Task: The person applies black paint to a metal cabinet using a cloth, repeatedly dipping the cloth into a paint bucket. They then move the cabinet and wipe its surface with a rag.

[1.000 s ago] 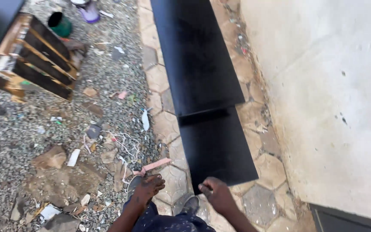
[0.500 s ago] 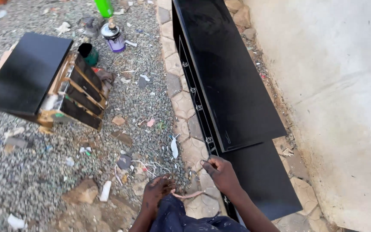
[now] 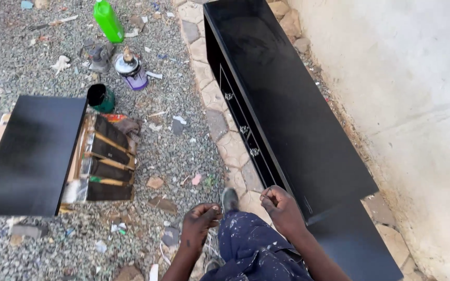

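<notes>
My left hand point(image 3: 198, 225) hangs by my paint-spattered blue trouser leg point(image 3: 251, 250), fingers curled loosely with nothing in them. My right hand point(image 3: 281, 207) is closed in a loose fist, close to the near front corner of a long black cabinet point(image 3: 287, 104) that stands along the wall; whether it touches the cabinet is unclear. A black shoe point(image 3: 229, 199) shows between my hands on the paving stones. A lower black panel point(image 3: 355, 244) lies at the cabinet's near end.
A black board point(image 3: 29, 153) rests on a wooden frame with black slats point(image 3: 108, 166) on the gravel at left. Beyond it stand a dark green cup point(image 3: 101, 98), a purple spray can point(image 3: 129, 67) and a green bottle point(image 3: 108, 21). A pale wall point(image 3: 417, 104) runs along the right.
The view has lifted and swung forward along the cabinet. Both hands have come up from the ground, and the pinkish strip near them is out of sight.
</notes>
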